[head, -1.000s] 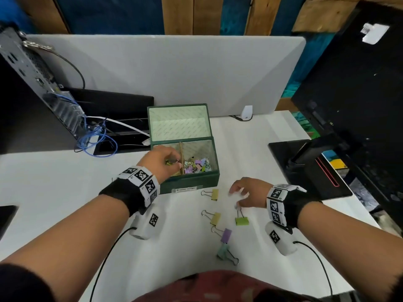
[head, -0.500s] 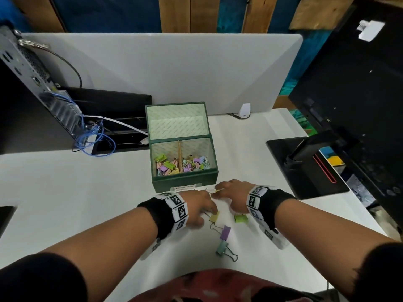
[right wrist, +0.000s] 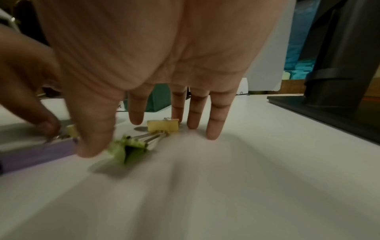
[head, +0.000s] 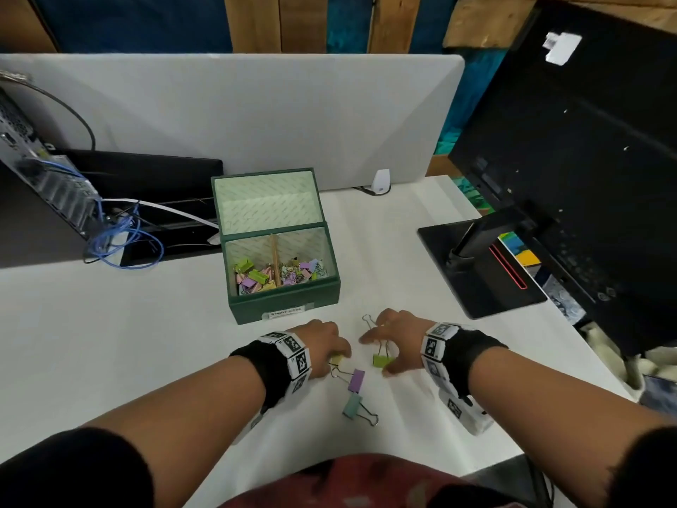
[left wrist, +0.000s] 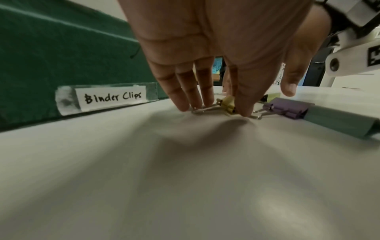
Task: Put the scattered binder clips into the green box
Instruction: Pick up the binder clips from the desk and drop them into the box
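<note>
The green box (head: 284,304), lid open, holds many coloured binder clips and carries a "Binder Clips" label (left wrist: 113,97). In front of it my left hand (head: 339,352) pinches a yellow binder clip (left wrist: 228,104) on the table between thumb and fingers (left wrist: 185,100). A purple clip (head: 356,380) and a teal clip (head: 352,405) lie just nearer me. My right hand (head: 375,353) hovers with straight fingers (right wrist: 213,126) touching the table over a second yellow clip (right wrist: 163,125). Its thumb sits beside a green clip (right wrist: 125,146).
A black monitor stand base (head: 480,273) lies to the right and a monitor back (head: 586,159) rises above it. Behind the box are a grey divider panel (head: 256,115), a small white device (head: 381,181), and at left a computer case with blue cables (head: 121,240).
My left hand came out of the box and dropped onto the yellow clip on the table. My right hand shifted forward to the other yellow clip, then settled over it and the green clip.
</note>
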{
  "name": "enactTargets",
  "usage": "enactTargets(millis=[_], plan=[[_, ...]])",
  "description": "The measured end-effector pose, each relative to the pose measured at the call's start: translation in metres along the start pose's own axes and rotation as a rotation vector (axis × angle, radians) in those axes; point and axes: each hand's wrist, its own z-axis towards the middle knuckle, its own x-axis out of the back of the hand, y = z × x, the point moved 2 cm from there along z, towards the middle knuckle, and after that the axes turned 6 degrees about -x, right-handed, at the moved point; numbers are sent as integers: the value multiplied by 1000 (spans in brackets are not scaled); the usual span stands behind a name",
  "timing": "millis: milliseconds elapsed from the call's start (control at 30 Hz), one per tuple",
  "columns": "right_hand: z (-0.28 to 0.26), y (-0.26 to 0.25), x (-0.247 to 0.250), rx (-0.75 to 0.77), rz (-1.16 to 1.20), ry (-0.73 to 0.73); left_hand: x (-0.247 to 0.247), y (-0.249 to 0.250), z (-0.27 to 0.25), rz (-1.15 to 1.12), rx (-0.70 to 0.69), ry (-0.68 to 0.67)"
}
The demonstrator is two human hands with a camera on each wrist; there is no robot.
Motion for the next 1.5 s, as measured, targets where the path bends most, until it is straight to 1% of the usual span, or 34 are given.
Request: enactTargets(millis=[100,233,400,600,667,833,900,967,1067,1233,1300,1367,1500], plan=[[2,-5,-3,-8,-27,14,0,0,2,-10,28,26],[3,-2,-5,-47,99,22,-3,-4,-1,-58,81,56],[7,5,-2,-62,192,11,-3,-13,-8,-148,148,166],[14,4,11,-57,247,21,20,-27,-30,-412,210,408],[15,-1,25,-44,268,60,30,-35,-39,-531,233,515],[17,-29,73,76,372,178,51,-59,-66,-801,346,790],[18,-45,94,143,416,204,54,-70,-78,-874,375,867],[20,-62,112,213,473,201,55,-81,-89,-911,390,910],[25,-86,132,289,582,127,51,-95,-104,-943,426,931],[49,-126,144,343,715,12,46,-103,-119,-989,448,878],[60,-137,142,326,711,33,47,-104,-121,-982,451,871],[67,-141,139,291,650,106,49,-104,-121,-971,454,865],[65,-130,134,272,625,214,53,-104,-114,-885,450,842]])
